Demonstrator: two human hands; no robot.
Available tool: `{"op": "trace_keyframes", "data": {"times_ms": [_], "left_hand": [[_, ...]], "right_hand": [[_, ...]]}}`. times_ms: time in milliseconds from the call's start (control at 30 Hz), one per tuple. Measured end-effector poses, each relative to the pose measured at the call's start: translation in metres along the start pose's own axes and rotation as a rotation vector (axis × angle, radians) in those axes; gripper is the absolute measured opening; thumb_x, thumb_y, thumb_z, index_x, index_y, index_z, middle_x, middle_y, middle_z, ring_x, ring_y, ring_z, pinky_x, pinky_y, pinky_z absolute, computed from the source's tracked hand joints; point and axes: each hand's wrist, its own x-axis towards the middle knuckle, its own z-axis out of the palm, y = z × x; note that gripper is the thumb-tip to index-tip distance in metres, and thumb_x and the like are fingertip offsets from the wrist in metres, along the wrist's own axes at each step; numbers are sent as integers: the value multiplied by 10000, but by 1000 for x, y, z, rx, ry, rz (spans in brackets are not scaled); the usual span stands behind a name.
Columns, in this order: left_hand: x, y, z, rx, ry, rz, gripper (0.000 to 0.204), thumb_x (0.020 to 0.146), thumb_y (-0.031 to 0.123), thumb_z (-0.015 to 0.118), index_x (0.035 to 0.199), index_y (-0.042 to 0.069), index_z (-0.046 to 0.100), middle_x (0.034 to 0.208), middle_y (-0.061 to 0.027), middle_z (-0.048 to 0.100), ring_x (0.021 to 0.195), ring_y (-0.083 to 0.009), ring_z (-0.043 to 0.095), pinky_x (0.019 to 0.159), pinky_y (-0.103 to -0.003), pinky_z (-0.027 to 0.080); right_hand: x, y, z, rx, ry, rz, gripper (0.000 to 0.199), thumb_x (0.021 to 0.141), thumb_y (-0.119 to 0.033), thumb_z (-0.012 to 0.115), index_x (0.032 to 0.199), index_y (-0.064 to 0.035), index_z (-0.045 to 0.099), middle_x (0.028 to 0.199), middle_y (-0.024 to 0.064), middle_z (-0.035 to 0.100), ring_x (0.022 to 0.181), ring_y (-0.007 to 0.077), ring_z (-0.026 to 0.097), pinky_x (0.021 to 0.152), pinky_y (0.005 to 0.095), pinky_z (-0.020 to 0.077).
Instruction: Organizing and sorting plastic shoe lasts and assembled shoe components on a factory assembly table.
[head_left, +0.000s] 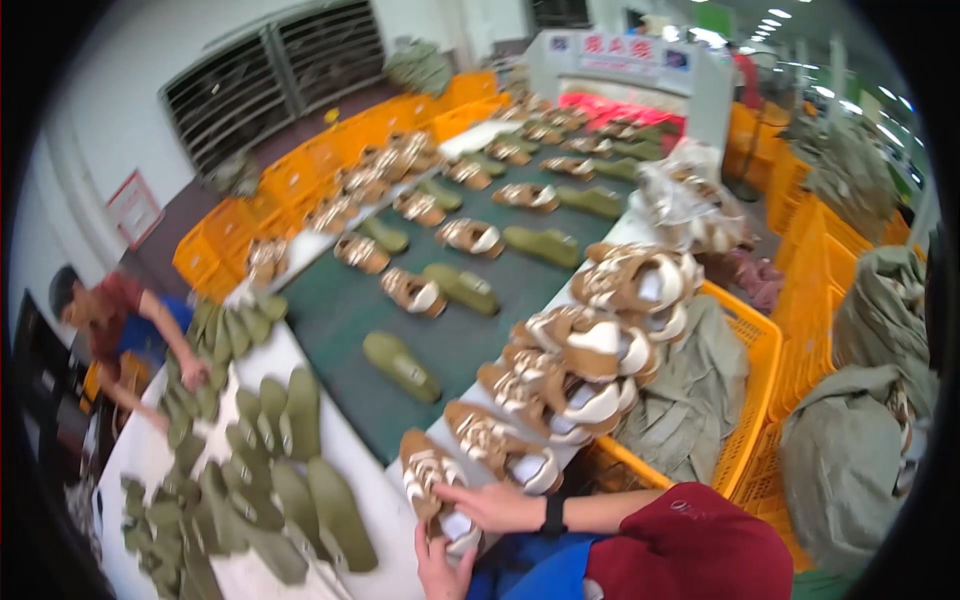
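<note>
A brown and white sneaker (424, 462) lies on the white table edge in front of me, its toe facing away. My left hand (444, 572) grips it by the heel end, partly cut off by the lower edge of the picture. Across the tongue and laces reaches my right hand (492, 506), with a dark band on its wrist; its fingers press on the shoe's opening. Just to the right of it is another brown sneaker (487, 432). Past the toe, a single green shoe-shaped piece (400, 366) rests on the dark green belt (330, 345).
More sneakers (570, 350) are stacked along the right ledge, beside a yellow crate (765, 350) holding grey-green cloth. Many green pieces (290, 420) cover the white table (250, 575) at left, where a co-worker (125, 320) handles some. Yellow crates line both sides.
</note>
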Motion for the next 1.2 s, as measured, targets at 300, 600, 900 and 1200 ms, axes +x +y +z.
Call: {"op": "trace_keyframes", "data": {"times_ms": [300,600,900,1200], "left_hand": [[55,-10,-49,-117,150,-193,345,657,102,760,903,-9,546,1298,-222,420,1057,-301,526,750,-329,468],[244,-92,-20,-85,-45,-335,425,703,236,716,992,-29,551,1046,-186,573,962,-291,558,822,-353,444],[386,-214,44,218,200,-180,723,735,281,687,1309,10,341,1233,-245,440,1139,-361,443,964,-400,369],[331,-182,-33,429,-325,-106,561,750,356,647,1209,64,510,1220,-173,510,1187,-342,413,1012,-398,329]], "right_hand": [[-38,39,12,-216,-477,-228,415,840,-214,549,1230,-109,453,1012,125,519,809,309,591,683,388,496],[-33,54,3,36,-456,-213,255,807,-163,575,1042,-80,522,1007,105,487,781,312,589,667,399,501],[-31,95,29,431,-469,-261,228,853,-85,542,1075,-31,537,983,125,532,904,289,561,747,337,476],[-21,84,16,476,-389,-195,174,841,-64,526,1001,-1,552,911,152,573,856,318,571,743,356,465]]}}
